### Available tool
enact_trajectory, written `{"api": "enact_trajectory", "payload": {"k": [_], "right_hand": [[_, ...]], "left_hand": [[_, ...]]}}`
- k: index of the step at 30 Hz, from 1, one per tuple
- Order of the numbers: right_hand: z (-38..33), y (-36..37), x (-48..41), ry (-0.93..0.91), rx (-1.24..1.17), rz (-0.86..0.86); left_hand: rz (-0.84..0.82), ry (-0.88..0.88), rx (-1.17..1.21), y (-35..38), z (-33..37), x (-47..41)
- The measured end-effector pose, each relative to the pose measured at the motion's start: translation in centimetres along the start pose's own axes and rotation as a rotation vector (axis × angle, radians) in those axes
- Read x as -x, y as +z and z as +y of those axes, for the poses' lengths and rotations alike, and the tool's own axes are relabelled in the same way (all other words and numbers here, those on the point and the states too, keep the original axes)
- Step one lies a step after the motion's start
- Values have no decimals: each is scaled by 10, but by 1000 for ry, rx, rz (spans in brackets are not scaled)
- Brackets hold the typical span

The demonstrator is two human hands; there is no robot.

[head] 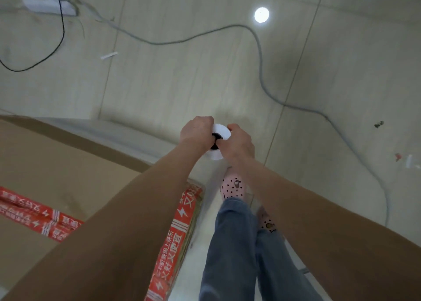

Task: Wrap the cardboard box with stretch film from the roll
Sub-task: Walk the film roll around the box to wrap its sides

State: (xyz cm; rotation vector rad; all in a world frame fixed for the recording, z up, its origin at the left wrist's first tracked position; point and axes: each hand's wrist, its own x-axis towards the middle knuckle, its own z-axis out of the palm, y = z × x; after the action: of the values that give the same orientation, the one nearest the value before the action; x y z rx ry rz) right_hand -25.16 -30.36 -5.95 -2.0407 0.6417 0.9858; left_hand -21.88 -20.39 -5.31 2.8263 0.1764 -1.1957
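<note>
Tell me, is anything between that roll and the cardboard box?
Nothing visible does. The left hand and right hand grip the roll beside the cardboard box; the grey cable lies farther off.

1. The cardboard box (57,164) stands on the floor (182,84) at the left.
2. The roll (220,130) is just right of the box's far corner, held between the left hand (196,130) and the right hand (239,143).
3. A cable (259,50) lies behind the roll, and a power strip (49,3) lies at far left.

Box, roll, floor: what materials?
Box: matte brown cardboard, sealed with glossy red printed tape, probably plastic. Roll: white, likely wound plastic film around a dark core; blurred. Floor: glossy pale tile, shown by the lamp reflection and joint lines.
</note>
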Motion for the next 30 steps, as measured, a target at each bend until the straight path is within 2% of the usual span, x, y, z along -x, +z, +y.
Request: {"api": "enact_trajectory", "payload": {"k": [7,10,12,15,19,22,26,30], "right_hand": [[-49,8,-11,-164,122,96],[-65,13,-16,-152,97,106],[-70,13,-20,-104,84,89],[-74,7,-26,-109,122,77],[-76,6,-29,-159,149,57],[-79,6,-29,-180,176,67],[-84,3,-31,-168,215,78],[-90,1,-33,-223,314,56]], "left_hand": [[62,-266,425,-4,-44,-12],[104,-353,611,-2,-53,-12],[111,-369,647,-3,-55,-13],[116,-288,557,-9,-51,-16],[203,-48,356,-22,-44,-21],[239,54,189,-29,-42,-21],[252,100,42,-39,-39,-29],[191,63,104,-48,-42,-36]]}}
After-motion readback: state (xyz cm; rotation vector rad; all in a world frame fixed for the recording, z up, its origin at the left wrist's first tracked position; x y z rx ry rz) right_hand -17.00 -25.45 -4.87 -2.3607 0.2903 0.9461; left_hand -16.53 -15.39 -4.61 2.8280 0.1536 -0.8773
